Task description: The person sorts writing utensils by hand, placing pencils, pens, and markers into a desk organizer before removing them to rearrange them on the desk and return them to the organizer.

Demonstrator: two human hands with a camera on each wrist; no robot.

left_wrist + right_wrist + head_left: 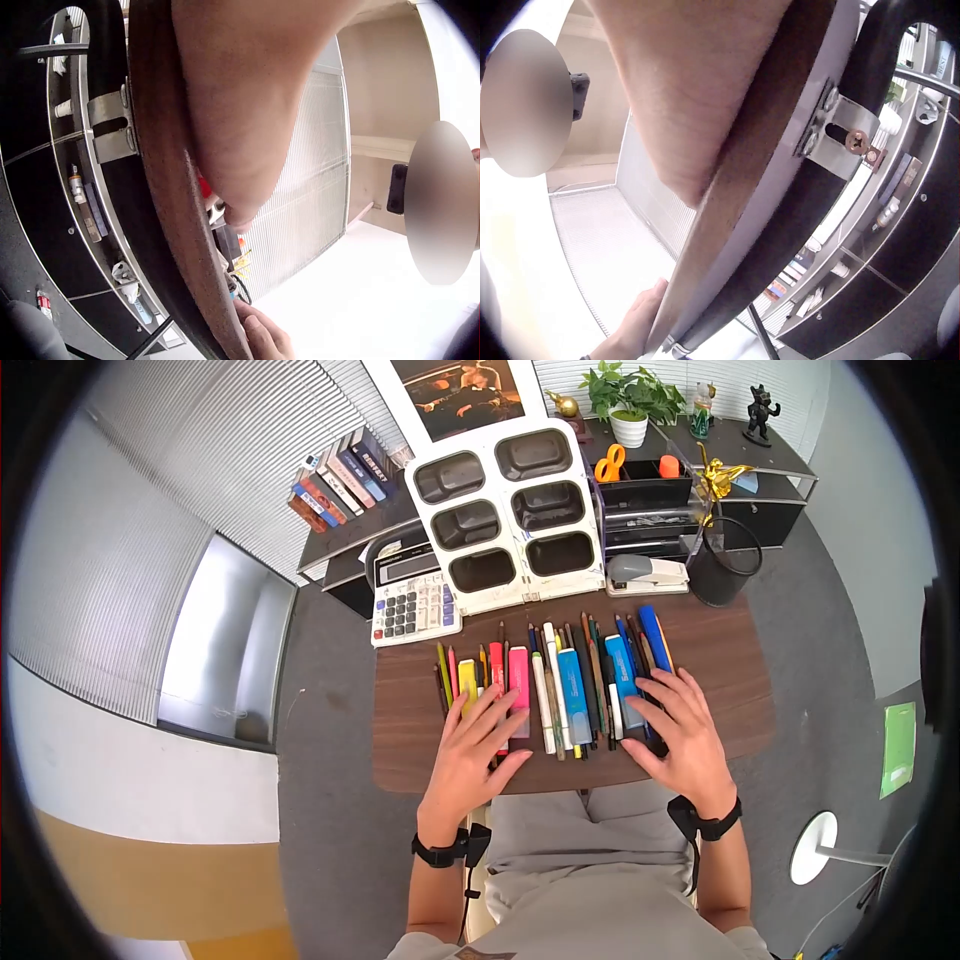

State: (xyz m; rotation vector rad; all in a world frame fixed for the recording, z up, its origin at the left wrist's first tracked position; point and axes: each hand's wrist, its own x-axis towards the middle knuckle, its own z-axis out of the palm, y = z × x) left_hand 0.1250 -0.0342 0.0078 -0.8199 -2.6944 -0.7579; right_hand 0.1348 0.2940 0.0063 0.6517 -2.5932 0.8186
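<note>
A row of pens, pencils and markers lies side by side on the brown tabletop (400,705) in the head view. The left hand (472,755) rests with spread fingers over the row's left part, by a yellow highlighter (467,678) and a pink highlighter (518,675). At the right end the right hand (685,740) lies with spread fingers beside a blue highlighter (621,665). Another blue highlighter (573,690) lies between the hands. The wrist views show the left hand (240,105) and the right hand (694,90) at the table's edge, most fingers hidden.
Behind the row stand a white organizer (520,510) with dark compartments, a calculator (415,607), a stapler (648,574) and a black mesh cup (722,565). Further back are books (340,480), a potted plant (630,405) and a gold figurine (722,478).
</note>
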